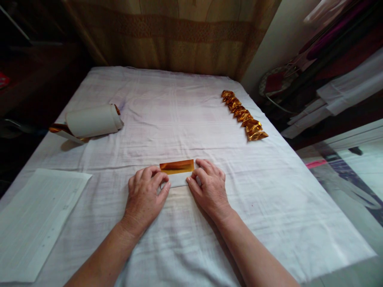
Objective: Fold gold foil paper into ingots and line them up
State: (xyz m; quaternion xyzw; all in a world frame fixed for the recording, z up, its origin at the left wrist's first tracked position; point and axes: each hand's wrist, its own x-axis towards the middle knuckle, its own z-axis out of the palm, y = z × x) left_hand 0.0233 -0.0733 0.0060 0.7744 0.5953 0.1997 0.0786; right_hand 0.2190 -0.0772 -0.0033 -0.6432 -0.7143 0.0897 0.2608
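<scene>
A small strip of gold foil paper (177, 166) with a white back lies near the front middle of the cloth-covered table. Its near part is folded over, so a white band shows below a shiny gold band. My left hand (146, 191) grips the left end, thumb and fingertips closed on the fold. At the right end my right hand (209, 187) pinches the same fold between thumb and index finger, its other fingers resting on the cloth beside the paper. Folded gold foil pieces (243, 115) sit in a line at the far right.
A white-backed roll (92, 120) of gold foil lies at the left, a loose strip at its end. White paper sheets (44, 219) rest at the near left. The wrinkled white cloth (167, 107) covers the table. A curtain (179, 36) hangs behind; clothes (344, 91) hang at the right.
</scene>
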